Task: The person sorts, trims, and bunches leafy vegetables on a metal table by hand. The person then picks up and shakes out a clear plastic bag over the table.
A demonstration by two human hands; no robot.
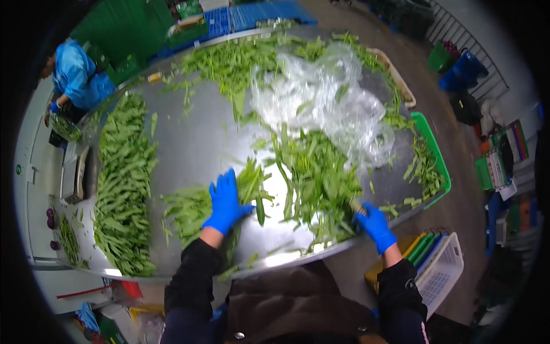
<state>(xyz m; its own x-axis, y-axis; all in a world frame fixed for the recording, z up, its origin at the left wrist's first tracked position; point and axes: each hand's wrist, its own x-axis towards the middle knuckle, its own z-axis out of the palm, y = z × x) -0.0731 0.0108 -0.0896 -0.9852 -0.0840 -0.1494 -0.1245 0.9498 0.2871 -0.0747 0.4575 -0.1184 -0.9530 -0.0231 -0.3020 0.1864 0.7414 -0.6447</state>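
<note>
My left hand (pixel 225 202), in a blue glove, lies with spread fingers on a loose bunch of leafy green stalks (pixel 195 209) on the metal table (pixel 186 135). At the right, my gloved right hand (pixel 372 222) is closed around something small that I cannot make out, at the edge of a larger heap of greens (pixel 321 172). Between my hands, a few loose leaves lie on the shiny surface. Crumpled clear plastic (pixel 321 97) rests beyond the heap.
A long row of greens (pixel 123 183) lines the table's left side. A person in blue (pixel 74 71) stands at the far left. A green tray (pixel 438 160) is at the right edge, with a white basket (pixel 444 275) below. More greens (pixel 229 63) lie at the back.
</note>
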